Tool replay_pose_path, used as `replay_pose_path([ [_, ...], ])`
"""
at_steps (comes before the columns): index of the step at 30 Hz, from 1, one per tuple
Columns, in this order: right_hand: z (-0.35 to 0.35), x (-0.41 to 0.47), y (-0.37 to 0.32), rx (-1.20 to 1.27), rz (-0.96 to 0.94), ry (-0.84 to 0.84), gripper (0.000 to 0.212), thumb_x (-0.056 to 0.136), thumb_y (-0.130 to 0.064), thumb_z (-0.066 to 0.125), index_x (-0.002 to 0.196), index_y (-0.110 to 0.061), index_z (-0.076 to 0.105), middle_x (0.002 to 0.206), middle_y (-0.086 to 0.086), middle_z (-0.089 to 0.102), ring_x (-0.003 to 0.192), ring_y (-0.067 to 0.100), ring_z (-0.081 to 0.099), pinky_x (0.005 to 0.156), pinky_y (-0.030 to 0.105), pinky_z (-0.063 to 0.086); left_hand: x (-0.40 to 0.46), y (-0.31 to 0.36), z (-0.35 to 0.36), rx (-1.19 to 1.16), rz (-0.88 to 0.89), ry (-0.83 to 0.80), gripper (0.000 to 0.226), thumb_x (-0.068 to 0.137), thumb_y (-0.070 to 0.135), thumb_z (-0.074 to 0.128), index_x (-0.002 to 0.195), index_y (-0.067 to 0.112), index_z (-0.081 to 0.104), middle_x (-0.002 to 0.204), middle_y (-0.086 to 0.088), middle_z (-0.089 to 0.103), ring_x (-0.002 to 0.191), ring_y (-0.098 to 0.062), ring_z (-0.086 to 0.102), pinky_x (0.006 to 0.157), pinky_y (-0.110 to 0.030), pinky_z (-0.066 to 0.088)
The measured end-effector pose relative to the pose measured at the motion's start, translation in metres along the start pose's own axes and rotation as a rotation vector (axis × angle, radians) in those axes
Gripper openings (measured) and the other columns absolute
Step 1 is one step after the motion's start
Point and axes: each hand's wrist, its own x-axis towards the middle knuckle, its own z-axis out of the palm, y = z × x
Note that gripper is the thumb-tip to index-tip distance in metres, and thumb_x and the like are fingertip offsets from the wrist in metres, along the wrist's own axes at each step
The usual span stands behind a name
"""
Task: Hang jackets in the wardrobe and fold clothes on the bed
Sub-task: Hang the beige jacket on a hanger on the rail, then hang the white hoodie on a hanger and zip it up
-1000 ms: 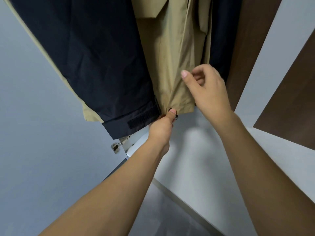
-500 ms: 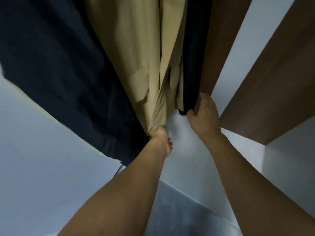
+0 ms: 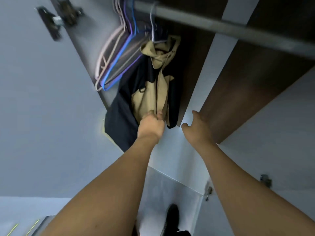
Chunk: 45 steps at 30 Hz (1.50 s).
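A tan and navy jacket point(image 3: 148, 92) hangs on a hanger from the grey wardrobe rail point(image 3: 213, 25). My left hand point(image 3: 151, 125) is closed on the jacket's lower front hem, pinching the tan fabric. To the right of the jacket, my right hand point(image 3: 197, 128) is held with fingers spread and holds nothing. It sits in front of the white wardrobe back and the brown inner panel point(image 3: 238, 92).
Several empty hangers point(image 3: 115, 55), blue, purple and pale, hang left of the jacket. The white wardrobe door point(image 3: 42, 99) with a hinge point(image 3: 56, 21) stands at the left. Another hinge point(image 3: 208, 191) shows at the lower right. A dark shoe point(image 3: 172, 218) is on the floor below.
The view has pulled back and tilted up, showing the rail and hangers. My right hand has let go of the jacket's navy edge and spread open. My left hand still grips the hem.
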Motion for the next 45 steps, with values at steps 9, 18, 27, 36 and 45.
replay_pose_path([
  [9, -0.004, -0.103, -0.087, -0.084, -0.182, 0.005, 0.066, 0.093, -0.020, 0.058, 0.150, -0.004, 0.029, 0.155, 0.014, 0.033, 0.143, 0.026, 0.028, 0.118, 0.036, 0.022, -0.058, -0.054, -0.127, 0.720, 0.589, 0.251, 0.054, 0.103, 0.040, 0.029, 0.149, 0.012, 0.031, 0.157, -0.006, 0.027, 0.145, -0.026, 0.020, 0.121, -0.043, 0.009],
  [18, 0.036, -0.183, -0.177, -0.142, -0.435, -0.123, 0.066, 0.092, -0.023, 0.053, 0.152, -0.010, 0.027, 0.157, 0.006, 0.029, 0.143, 0.023, 0.026, 0.118, 0.039, 0.023, -0.145, -0.158, -0.228, 0.766, 0.436, 0.376, 0.057, 0.103, 0.041, 0.025, 0.151, 0.010, 0.025, 0.159, -0.009, 0.024, 0.147, -0.029, 0.016, 0.122, -0.043, 0.006],
  [27, 0.099, -0.315, -0.209, -0.194, -0.863, -0.391, 0.065, 0.094, -0.023, 0.051, 0.152, -0.010, 0.024, 0.158, 0.008, 0.026, 0.145, 0.025, 0.022, 0.120, 0.035, 0.016, -0.322, -0.268, -0.242, 0.740, 0.112, 0.600, 0.054, 0.102, 0.034, 0.036, 0.150, 0.007, 0.031, 0.157, -0.011, 0.029, 0.146, -0.033, 0.022, 0.121, -0.044, 0.007],
  [36, 0.133, -0.527, -0.208, -0.181, -1.232, -0.752, 0.064, 0.093, -0.024, 0.049, 0.152, -0.012, 0.026, 0.159, 0.004, 0.025, 0.146, 0.022, 0.020, 0.120, 0.035, 0.016, -0.569, -0.368, -0.234, 0.670, -0.362, 0.878, 0.053, 0.098, 0.029, 0.048, 0.144, 0.005, 0.039, 0.152, -0.012, 0.036, 0.141, -0.033, 0.029, 0.120, -0.046, 0.014],
  [45, 0.115, -0.806, -0.140, -0.166, -1.686, -0.962, 0.059, 0.087, -0.017, 0.056, 0.143, -0.005, 0.041, 0.146, 0.010, 0.043, 0.134, 0.027, 0.039, 0.112, 0.036, 0.029, -0.866, -0.438, -0.125, 0.539, -0.834, 1.076, 0.055, 0.101, 0.033, 0.040, 0.149, 0.007, 0.032, 0.156, -0.010, 0.029, 0.144, -0.028, 0.023, 0.121, -0.042, 0.008],
])
